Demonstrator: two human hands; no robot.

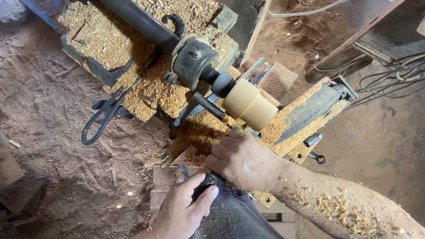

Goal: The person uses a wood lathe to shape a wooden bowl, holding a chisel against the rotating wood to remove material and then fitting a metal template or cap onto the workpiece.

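Observation:
A pale wooden cylinder sits on the spindle of a sawdust-covered wood lathe. My right hand lies just below the cylinder, fingers curled down over the tool rest and a turning tool whose blade is hidden under the hand. My forearm is sprinkled with shavings. Lower down, my left hand is wrapped around the tool's dark handle, thumb on top. A dark cloth-covered shape, probably my leg, fills the space under both hands.
Thick shavings cover the lathe bed and the dirt floor. A black clamp-like iron piece hangs at the left. Cables lie at the right beside a metal frame. A wooden plank lies beneath my hands.

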